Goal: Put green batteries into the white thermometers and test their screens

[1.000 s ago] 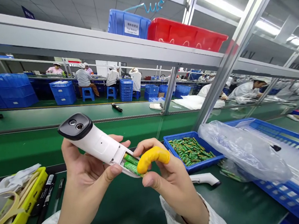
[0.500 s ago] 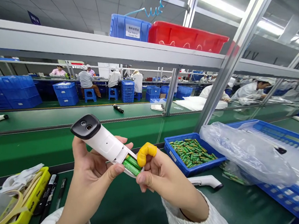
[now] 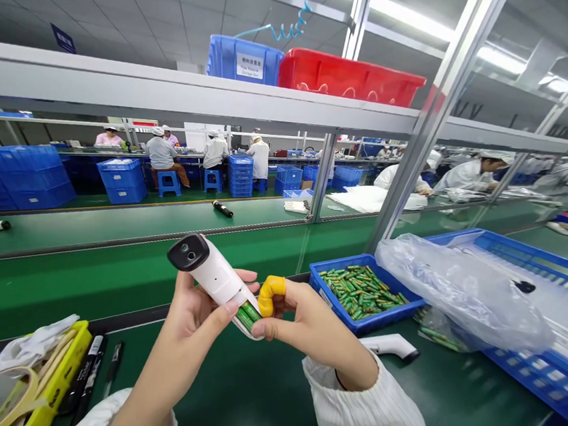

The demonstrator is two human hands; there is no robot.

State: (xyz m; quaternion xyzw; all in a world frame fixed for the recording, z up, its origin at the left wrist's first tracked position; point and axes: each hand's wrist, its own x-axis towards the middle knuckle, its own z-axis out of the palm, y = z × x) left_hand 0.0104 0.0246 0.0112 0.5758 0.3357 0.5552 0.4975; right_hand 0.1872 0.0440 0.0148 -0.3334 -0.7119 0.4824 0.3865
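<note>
A white infrared thermometer (image 3: pixel 218 275) with a black sensor head is held up at a slant before me, its battery compartment uncovered. Two green batteries (image 3: pixel 248 314) lie side by side in it. My left hand (image 3: pixel 199 312) wraps round the thermometer's body, thumb beside the compartment. My right hand (image 3: pixel 287 314), a yellow finger cot (image 3: pixel 270 295) on its index finger, pinches the handle's lower end, with index finger and thumb at the batteries' ends. On the right stands a blue bin of green batteries (image 3: pixel 361 291). Another white thermometer (image 3: pixel 389 344) lies beneath my right forearm.
A blue crate (image 3: pixel 540 371) with a clear plastic bag (image 3: pixel 462 290) over it stands at right. At lower left are a yellow tray (image 3: pixel 68 366) and black markers (image 3: pixel 90 372). A metal post (image 3: pixel 427 133) and overhead shelf (image 3: pixel 185 96) frame the bench. Co-workers sit beyond.
Both hands and the thermometer have shifted a little right and farther away, the sensor head moving right and down. The right hand's grip at the handle end looks much the same.
</note>
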